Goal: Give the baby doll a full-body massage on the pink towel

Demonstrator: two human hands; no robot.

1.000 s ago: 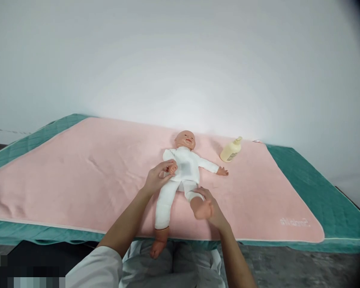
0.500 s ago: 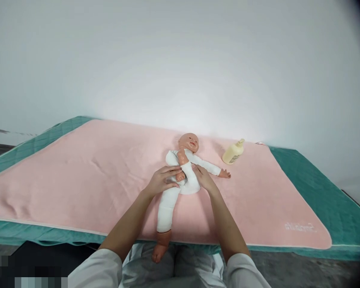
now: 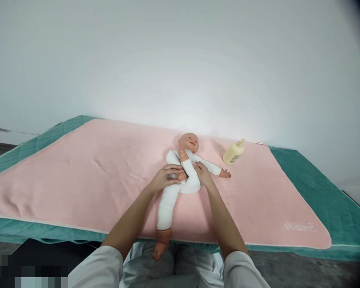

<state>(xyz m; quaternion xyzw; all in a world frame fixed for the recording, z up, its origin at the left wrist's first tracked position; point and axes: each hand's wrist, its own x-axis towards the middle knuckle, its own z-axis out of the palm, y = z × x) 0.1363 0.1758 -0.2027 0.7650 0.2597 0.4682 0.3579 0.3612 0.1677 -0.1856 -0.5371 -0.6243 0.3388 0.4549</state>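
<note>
A baby doll in white clothing lies on its back on a pink blanket, its head toward the wall. One of its legs is folded up so that the foot rests near its chest; the other stretches toward me past the bed's edge. My left hand curves round the doll's side, with fingers and thumb on either side of the doll's small hand. On the other side, my right hand grips the folded leg, its fingertips partly hidden behind it.
A pale yellow pump bottle stands on the blanket, right of the doll's head. Beneath the blanket is a green quilted mattress. A white wall rises behind the bed. Something black sits below the bed's edge at lower left.
The doll's folded leg and small hand have shifted slightly to the right. Both my hands stay at the doll with only small movement.
</note>
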